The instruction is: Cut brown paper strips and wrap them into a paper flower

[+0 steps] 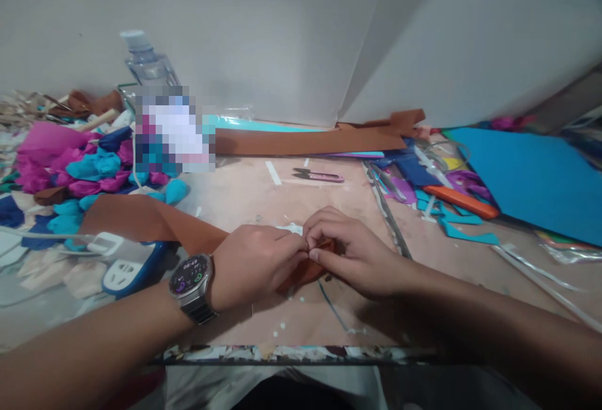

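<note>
Both hands meet low over the middle of the table, fingertips pinched together. My left hand [263,262], with a watch [190,278] on its wrist, closes on a brown strip [150,215] of paper-like or fabric-like material. That strip runs from the left pile to beneath the hand. My right hand [350,250] pinches at the same spot, on the strip's gathered end [305,275]. Fingers hide most of the gathered part. Behind the hands lie pink-handled thread snips [320,176].
Magenta and blue bunched pieces [94,162] heap at the left, near a power strip [125,275] and a bottle [148,62]. Brown strips [301,142] lie along the wall. A metal ruler-like bar [388,209], an orange cutter [461,202] and blue sheets [531,178] are at the right.
</note>
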A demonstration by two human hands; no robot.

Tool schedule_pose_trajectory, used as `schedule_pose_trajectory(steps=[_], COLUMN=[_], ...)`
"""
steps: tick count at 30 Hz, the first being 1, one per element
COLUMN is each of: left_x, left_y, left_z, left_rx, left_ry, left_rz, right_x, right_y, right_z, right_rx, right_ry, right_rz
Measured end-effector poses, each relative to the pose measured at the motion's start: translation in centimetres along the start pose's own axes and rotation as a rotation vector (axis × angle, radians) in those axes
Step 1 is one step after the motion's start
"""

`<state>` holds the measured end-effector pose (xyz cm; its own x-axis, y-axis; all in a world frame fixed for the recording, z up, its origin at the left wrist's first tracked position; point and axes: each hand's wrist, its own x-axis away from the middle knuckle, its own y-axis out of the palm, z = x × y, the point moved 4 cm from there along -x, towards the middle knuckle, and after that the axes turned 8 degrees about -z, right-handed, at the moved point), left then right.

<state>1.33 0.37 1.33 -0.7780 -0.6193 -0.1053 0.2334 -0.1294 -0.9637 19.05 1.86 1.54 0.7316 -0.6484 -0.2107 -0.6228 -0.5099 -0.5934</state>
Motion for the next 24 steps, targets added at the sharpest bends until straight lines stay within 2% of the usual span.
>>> schedule_pose_trajectory(steps=[7,12,16,24], left_x=[0.13,0.07,0.03,-0.11], left_y=[0.15,0.31,0.44,0.46], left_z=[0.24,-0.09,-0.49,-0.37], left_rx=[-0.058,-0.012,-0.012,-0.036], left_ry=[0.049,0.006,-0.044,-0.068], left_rz=[0.017,-0.010,-0.080,-0.157], right_x=[-0.02,-0.18,-0.09,0.17], right_y=[0.08,0.27,0.07,-0.05], right_z=[-0.28,-0.13,0.48,-0.18], right_rx=[0.133,0.087,0.060,0.335], right_ry=[-0.087,-0.042,-0.003,-0.127], right_rz=[0.017,-0.039,-0.019,0.017])
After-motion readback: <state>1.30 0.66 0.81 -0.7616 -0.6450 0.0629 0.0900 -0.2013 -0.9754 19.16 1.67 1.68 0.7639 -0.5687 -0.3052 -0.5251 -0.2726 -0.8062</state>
